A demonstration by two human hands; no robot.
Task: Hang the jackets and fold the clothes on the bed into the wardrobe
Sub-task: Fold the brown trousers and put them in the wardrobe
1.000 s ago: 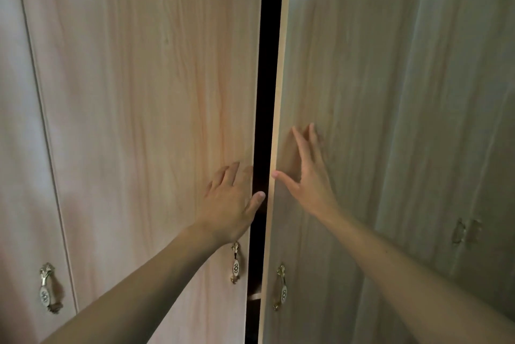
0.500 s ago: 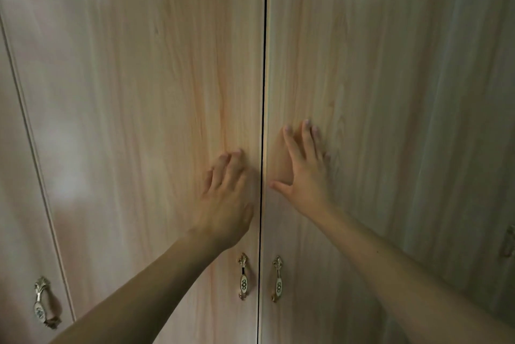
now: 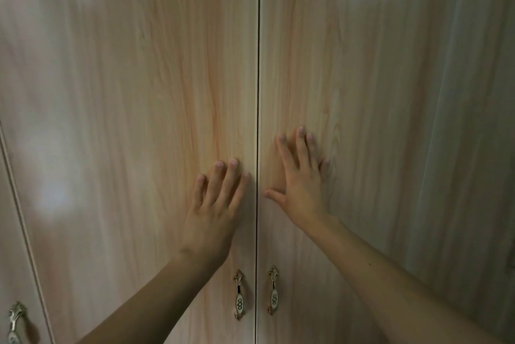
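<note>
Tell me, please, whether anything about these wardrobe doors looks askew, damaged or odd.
Nothing stands out. The left door and right door meet at an even seam; the left hand and right hand lie flat on them.

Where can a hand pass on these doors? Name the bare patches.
Bare: left door above and outward of the left hand; right door above and outward of the right hand. Crowded: along the seam, where both hands and two handles sit close.
</note>
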